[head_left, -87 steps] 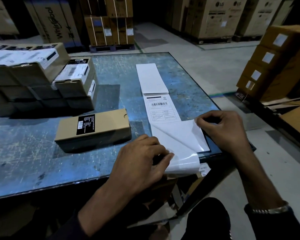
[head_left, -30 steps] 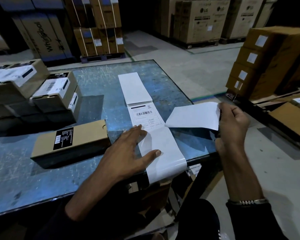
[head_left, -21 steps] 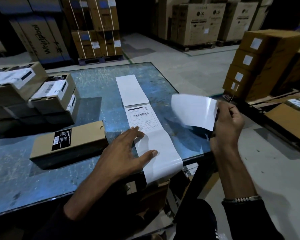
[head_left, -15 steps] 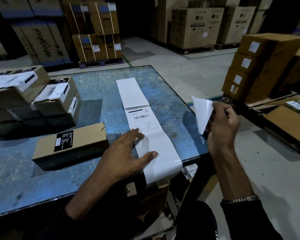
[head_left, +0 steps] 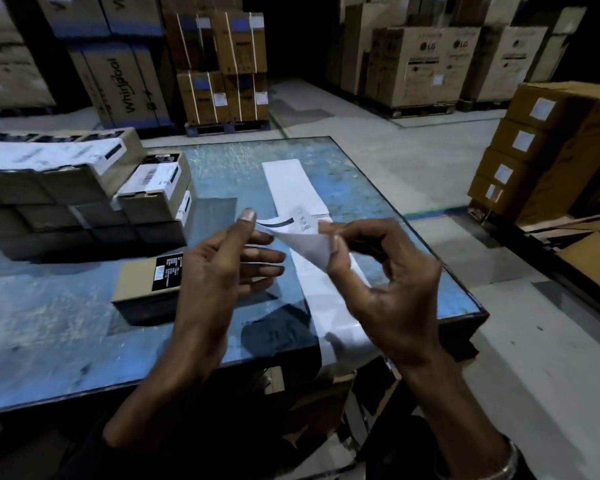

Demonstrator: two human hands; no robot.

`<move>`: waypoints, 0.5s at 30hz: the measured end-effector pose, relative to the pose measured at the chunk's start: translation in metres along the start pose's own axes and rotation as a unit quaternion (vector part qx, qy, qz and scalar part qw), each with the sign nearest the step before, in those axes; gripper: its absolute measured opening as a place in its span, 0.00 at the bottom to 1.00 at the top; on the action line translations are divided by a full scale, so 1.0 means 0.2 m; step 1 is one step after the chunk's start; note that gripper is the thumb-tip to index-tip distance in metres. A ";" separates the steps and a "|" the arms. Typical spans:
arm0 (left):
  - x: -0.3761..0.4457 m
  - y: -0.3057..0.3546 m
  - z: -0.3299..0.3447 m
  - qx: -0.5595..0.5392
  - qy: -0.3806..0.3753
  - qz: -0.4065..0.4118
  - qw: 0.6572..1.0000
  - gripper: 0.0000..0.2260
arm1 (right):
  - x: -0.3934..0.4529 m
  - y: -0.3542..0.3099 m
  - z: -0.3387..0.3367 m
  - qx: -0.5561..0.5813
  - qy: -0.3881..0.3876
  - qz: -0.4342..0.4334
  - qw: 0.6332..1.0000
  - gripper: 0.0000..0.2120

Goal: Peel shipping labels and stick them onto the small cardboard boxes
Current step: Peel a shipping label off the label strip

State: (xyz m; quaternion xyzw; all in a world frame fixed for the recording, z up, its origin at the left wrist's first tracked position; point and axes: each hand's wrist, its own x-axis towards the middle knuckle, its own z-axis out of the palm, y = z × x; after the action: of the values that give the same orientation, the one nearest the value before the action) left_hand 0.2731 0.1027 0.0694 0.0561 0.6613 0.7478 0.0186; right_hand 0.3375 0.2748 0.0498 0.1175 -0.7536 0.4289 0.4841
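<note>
One view only, from the head, looking down over a scratched blue table [head_left: 49, 323]. Pinching a white printed shipping label [head_left: 305, 244] by its left corner between thumb and forefinger of the left hand [head_left: 222, 271], with the other fingers held out loosely. Pinching its right edge between thumb and curled forefinger of the right hand [head_left: 388, 282]. Held up in the air between both, clear of the table, sagging to a point in the middle. Cannot tell which face is the sticky one.

Lying to the near left, partly behind the left hand: a tan oblong cardboard box with a black sticker [head_left: 142, 285], its top still bare of a white label. To its right, a long white backing strip [head_left: 295, 183] running from the far middle to the near edge and hanging over it. At far left, a stack of tan cardboard boxes [head_left: 153, 188] already labelled on top.

Probably the carry to the box. Pull the label taut first, since a sag like that invites folding onto itself. Keep fingertips at the very corners. Swing left, square one short edge to the box top beside the black sticker, touch that edge down, then smooth across to push out air.
</note>
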 end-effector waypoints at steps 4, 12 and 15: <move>0.02 0.05 -0.15 -0.003 0.020 -0.008 1.000 0.19 | -0.06 -0.09 0.09 -0.016 -0.037 -0.067 0.997 0.04; 0.06 0.06 -0.39 0.014 0.046 0.009 0.999 0.07 | -0.10 -0.18 0.27 0.008 -0.128 -0.131 0.983 0.03; 0.07 0.07 -0.46 0.001 0.050 0.011 0.999 0.07 | -0.11 -0.19 0.32 -0.007 -0.143 -0.126 0.982 0.09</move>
State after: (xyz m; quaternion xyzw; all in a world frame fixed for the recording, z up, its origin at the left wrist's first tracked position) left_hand 0.2491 0.0126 0.0727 0.0258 0.6612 0.7494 -0.0232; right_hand 0.3320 0.1979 0.0419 0.2683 -0.7971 0.3382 0.4223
